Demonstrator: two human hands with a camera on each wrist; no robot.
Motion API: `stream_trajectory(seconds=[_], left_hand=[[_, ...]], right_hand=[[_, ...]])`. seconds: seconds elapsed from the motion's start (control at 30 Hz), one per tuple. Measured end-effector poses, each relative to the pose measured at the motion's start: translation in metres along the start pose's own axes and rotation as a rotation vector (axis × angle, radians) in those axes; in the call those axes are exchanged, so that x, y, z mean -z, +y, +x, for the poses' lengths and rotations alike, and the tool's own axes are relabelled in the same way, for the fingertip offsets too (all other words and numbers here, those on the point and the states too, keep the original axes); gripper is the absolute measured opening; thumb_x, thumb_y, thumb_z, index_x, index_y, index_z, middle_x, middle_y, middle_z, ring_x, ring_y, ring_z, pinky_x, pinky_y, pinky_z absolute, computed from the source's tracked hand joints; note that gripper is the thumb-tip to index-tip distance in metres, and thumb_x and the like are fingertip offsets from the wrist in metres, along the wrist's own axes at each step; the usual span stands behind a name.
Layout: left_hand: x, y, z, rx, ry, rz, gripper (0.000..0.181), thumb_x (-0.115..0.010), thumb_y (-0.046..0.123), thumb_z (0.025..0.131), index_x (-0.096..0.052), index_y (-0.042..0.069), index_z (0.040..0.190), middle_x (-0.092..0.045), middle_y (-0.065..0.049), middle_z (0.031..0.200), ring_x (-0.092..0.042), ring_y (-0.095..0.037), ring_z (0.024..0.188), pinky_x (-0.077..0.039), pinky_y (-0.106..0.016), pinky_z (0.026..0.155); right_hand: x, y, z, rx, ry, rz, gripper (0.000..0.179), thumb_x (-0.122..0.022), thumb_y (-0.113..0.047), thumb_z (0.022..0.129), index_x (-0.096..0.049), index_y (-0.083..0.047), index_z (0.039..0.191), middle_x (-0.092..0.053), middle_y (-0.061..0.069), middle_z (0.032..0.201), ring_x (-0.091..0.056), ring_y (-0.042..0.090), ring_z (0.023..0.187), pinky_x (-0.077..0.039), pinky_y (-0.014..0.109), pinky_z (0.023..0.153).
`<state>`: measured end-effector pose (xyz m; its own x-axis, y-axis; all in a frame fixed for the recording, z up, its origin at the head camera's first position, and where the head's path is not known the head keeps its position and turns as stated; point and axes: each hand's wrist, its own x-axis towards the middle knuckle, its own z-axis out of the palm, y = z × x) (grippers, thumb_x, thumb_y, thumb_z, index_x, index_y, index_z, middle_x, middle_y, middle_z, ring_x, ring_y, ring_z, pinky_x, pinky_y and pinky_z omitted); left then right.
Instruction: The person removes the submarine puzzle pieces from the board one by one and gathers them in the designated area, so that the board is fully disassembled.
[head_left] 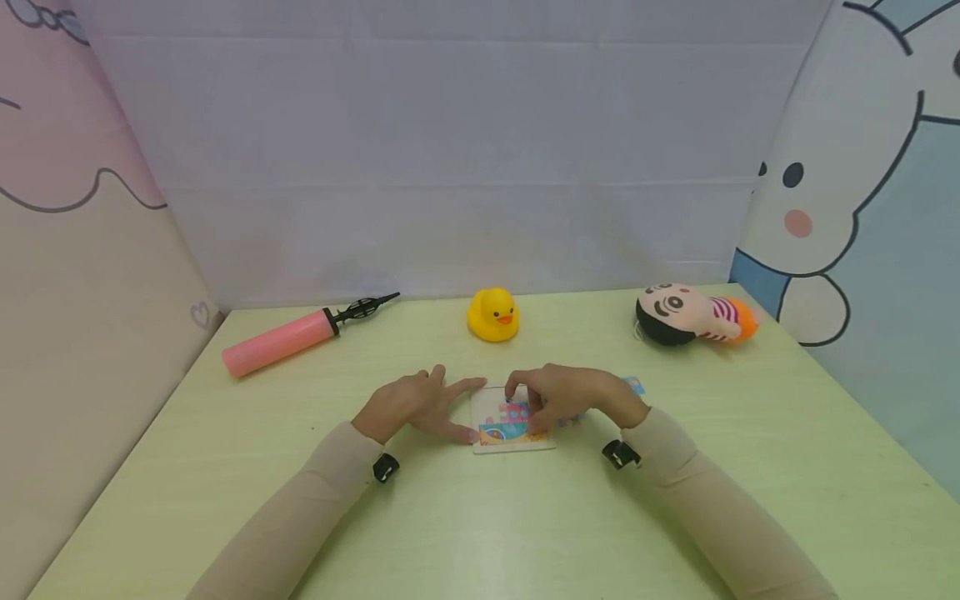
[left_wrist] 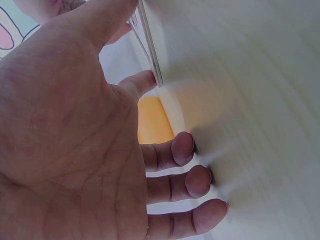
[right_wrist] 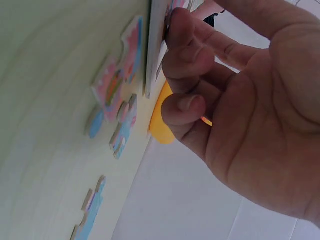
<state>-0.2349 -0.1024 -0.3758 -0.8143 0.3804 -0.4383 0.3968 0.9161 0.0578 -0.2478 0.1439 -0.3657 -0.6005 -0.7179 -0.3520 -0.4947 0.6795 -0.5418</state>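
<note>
A flat jigsaw puzzle board lies mid-table, with pink, blue and orange pieces fitted in its lower part. My left hand is spread at its left side; the straight thumb and index finger touch the board's edge. Over the board, my right hand bends down and pinches a pink puzzle piece between index finger and thumb. Beside the board in the right wrist view lie loose puzzle pieces: a pink-and-blue one, a smaller one and a light blue one. My right fingertips are partly hidden there.
A yellow rubber duck sits behind the board. To the back left lies a pink hand pump with a black nozzle. A stuffed doll rests at the back right. Cloth-like walls close off the table's back and sides.
</note>
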Motion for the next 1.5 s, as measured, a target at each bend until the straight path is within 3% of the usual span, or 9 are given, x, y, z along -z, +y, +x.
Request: stream_trajectory(seconds=[0.27,0.57,0.8,1.23,1.5], left_hand=[[0.000,0.000,0.000,-0.002,-0.006,0.013,0.089,-0.060,0.076,0.083,-0.020,0.045,0.157,-0.040,-0.020,0.138,-0.050,-0.036,0.114,-0.052,-0.052,0.082],[0.000,0.001,0.001,0.002,-0.005,0.012,0.089,-0.060,0.076,0.083,-0.020,0.046,0.157,-0.041,-0.019,0.136,-0.051,-0.035,0.113,-0.052,-0.051,0.080],[-0.002,0.000,0.002,-0.002,0.000,0.012,0.089,-0.060,0.076,0.083,-0.021,0.045,0.157,-0.041,-0.019,0.136,-0.051,-0.036,0.113,-0.052,-0.052,0.081],[-0.003,0.000,0.000,-0.005,0.009,0.028,0.089,-0.059,0.076,0.083,-0.021,0.045,0.157,-0.043,-0.017,0.130,-0.053,-0.033,0.106,-0.052,-0.048,0.076],[-0.003,0.000,0.000,-0.003,0.008,0.026,0.089,-0.058,0.077,0.083,-0.020,0.046,0.157,-0.041,-0.020,0.138,-0.051,-0.036,0.114,-0.052,-0.052,0.081]], right_hand=[[-0.004,-0.004,0.002,-0.017,0.010,-0.032,0.043,-0.076,-0.017,0.090,-0.050,-0.012,0.124,-0.060,-0.003,0.076,-0.054,0.011,0.057,-0.047,0.026,0.050],[-0.006,-0.007,0.002,-0.020,0.030,-0.066,0.042,-0.076,-0.016,0.090,-0.049,-0.011,0.122,-0.055,-0.001,0.075,-0.051,0.012,0.063,-0.044,0.025,0.057],[-0.007,-0.012,0.001,-0.020,0.039,-0.080,0.042,-0.076,-0.014,0.090,-0.048,-0.011,0.121,-0.055,-0.001,0.075,-0.051,0.012,0.061,-0.044,0.025,0.054],[-0.010,-0.015,0.003,-0.081,0.061,-0.094,0.045,-0.078,-0.014,0.089,-0.047,-0.015,0.122,-0.057,0.001,0.077,-0.053,0.015,0.064,-0.045,0.027,0.060],[-0.011,-0.018,0.003,-0.091,0.082,-0.090,0.044,-0.076,-0.012,0.090,-0.045,-0.014,0.121,-0.058,0.003,0.077,-0.053,0.016,0.061,-0.046,0.028,0.057]])
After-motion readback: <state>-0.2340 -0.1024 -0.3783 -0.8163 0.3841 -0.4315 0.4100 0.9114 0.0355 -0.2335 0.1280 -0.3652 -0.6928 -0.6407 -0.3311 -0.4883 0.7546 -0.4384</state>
